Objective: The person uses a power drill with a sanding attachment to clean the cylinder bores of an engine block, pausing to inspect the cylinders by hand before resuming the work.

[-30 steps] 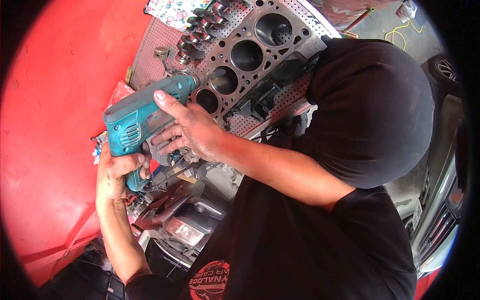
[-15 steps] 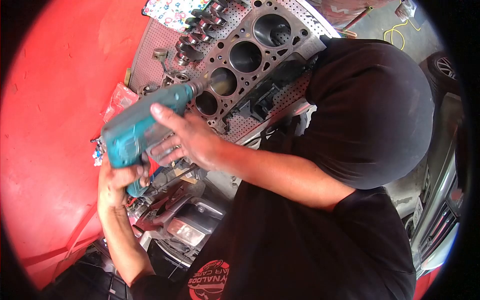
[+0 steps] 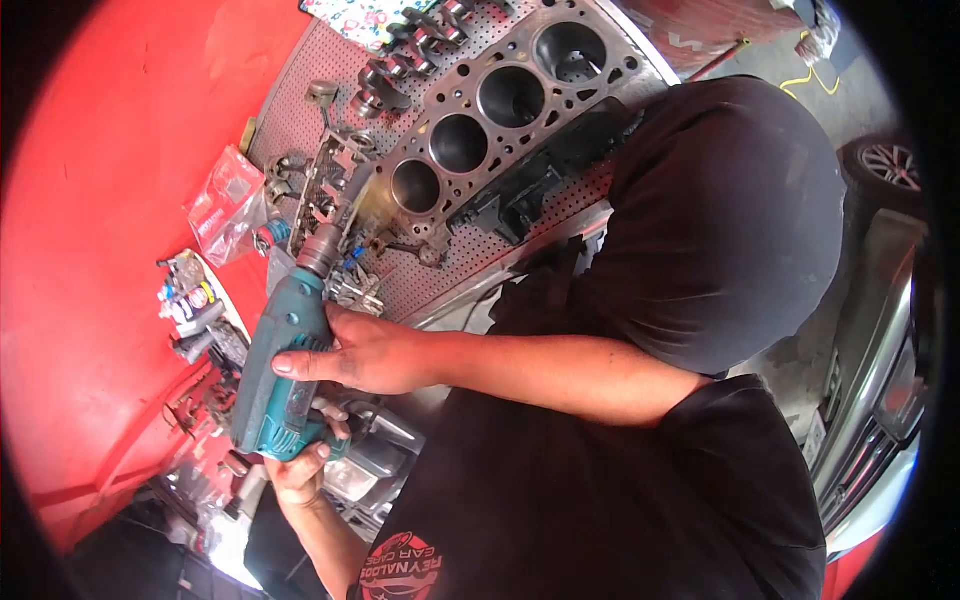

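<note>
My left hand (image 3: 300,472) is wrapped round the handle of a teal power drill (image 3: 285,350) at lower left. Further forward, my right hand (image 3: 370,352) grips the drill's body, its thumb lying across the top and its other fingers partly hidden. The metal chuck (image 3: 320,248) points up and slightly right. From it runs a blurred shaft with a yellowish tip, too smeared to identify, beside the near end of an engine block (image 3: 450,195). The block's round cylinder bores (image 3: 459,143) face up, and the tip is outside them.
The block rests on a perforated metal bench (image 3: 290,105) with a crankshaft (image 3: 410,62), a piston (image 3: 322,93) and other engine parts. A plastic packet (image 3: 232,195) lies at the bench's left. A rounded black cloth shape (image 3: 740,230) fills the right. A car wheel (image 3: 888,165) stands beyond.
The drill has swung down and back, and its tip has come out of a bore to the block's near end. My right hand, fingers spread before, has closed on the drill's body.
</note>
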Tool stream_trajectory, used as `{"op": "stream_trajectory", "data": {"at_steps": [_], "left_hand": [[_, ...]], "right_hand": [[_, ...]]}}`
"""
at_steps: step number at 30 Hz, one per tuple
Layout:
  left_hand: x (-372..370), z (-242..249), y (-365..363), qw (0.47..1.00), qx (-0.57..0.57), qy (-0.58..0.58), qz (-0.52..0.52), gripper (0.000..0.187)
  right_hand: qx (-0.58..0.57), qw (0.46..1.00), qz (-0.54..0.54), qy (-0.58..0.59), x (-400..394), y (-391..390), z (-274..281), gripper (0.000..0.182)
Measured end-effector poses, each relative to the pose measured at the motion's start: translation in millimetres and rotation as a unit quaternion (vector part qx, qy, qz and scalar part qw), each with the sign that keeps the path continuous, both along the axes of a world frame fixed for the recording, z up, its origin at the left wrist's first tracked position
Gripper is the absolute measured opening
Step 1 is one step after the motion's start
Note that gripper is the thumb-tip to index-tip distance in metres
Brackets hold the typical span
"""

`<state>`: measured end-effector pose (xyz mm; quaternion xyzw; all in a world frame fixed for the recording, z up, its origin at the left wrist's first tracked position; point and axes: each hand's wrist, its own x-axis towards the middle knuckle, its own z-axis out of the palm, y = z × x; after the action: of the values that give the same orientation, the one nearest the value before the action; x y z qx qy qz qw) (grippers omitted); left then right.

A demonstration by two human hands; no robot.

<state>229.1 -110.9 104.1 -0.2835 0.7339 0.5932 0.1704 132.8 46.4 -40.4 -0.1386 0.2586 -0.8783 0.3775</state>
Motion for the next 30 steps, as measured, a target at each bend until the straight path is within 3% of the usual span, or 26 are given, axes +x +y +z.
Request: {"op": "stream_trajectory", "data": {"at_steps": [5, 8, 11, 15, 18, 22, 23, 26, 28, 29, 30], "left_hand": [[49.1, -46.4, 5.2, 0.997, 0.038, 0.053, 0.037, 0.069], [81.9, -80.4, 13.1, 0.98, 0.037, 0.124, 0.152, 0.084], [90.4, -106.6, 26.5, 0.96, 0.084, 0.17, 0.206, 0.086], [90.3, -128.1, 55.1, 0.948, 0.041, 0.219, 0.226, 0.078], [99.0, -140.1, 67.6, 0.97, -0.086, 0.13, 0.189, 0.07], [98.2, -155.3, 73.6, 0.982, -0.093, 0.145, 0.079, 0.06], [90.8, -139.0, 80.1, 0.994, -0.033, 0.096, 0.039, 0.047], [93.9, -166.5, 44.2, 0.956, -0.1, 0.096, -0.258, 0.045], [64.7, -159.2, 34.6, 0.989, 0.002, 0.055, -0.137, 0.05], [51.9, -173.0, 18.3, 0.952, -0.169, 0.037, -0.251, 0.056], [36.8, -175.1, 12.8, 0.934, -0.236, 0.09, -0.254, 0.06]], "right_hand": [[0.149, 0.98, 0.094, 0.088, 8.8, 4.3, 6.2, 0.088], [0.237, 0.958, 0.05, 0.155, 21.2, -13.4, 2.6, 0.095], [0.26, 0.951, 0.074, 0.149, 20.4, -17.1, 7.1, 0.098], [0.256, 0.959, 0.084, 0.086, 26.3, -24.2, 7.1, 0.097], [0.275, 0.954, 0.089, 0.083, 29.8, -21.9, 9.4, 0.096], [0.327, 0.94, 0.028, 0.096, 35.8, -18.2, 3.1, 0.091], [0.341, 0.937, 0.026, 0.077, 34.6, -12.8, 4.3, 0.091], [0.34, 0.94, -0.017, 0.015, 32.0, 15.9, 9.7, 0.09], [0.278, 0.955, -0.095, -0.032, 35.1, 40.7, 9.9, 0.09], [0.282, 0.951, -0.126, -0.023, 35.2, 56.5, 11.3, 0.088], [0.285, 0.945, -0.159, -0.016, 36.0, 73.4, 12.1, 0.087]]}}
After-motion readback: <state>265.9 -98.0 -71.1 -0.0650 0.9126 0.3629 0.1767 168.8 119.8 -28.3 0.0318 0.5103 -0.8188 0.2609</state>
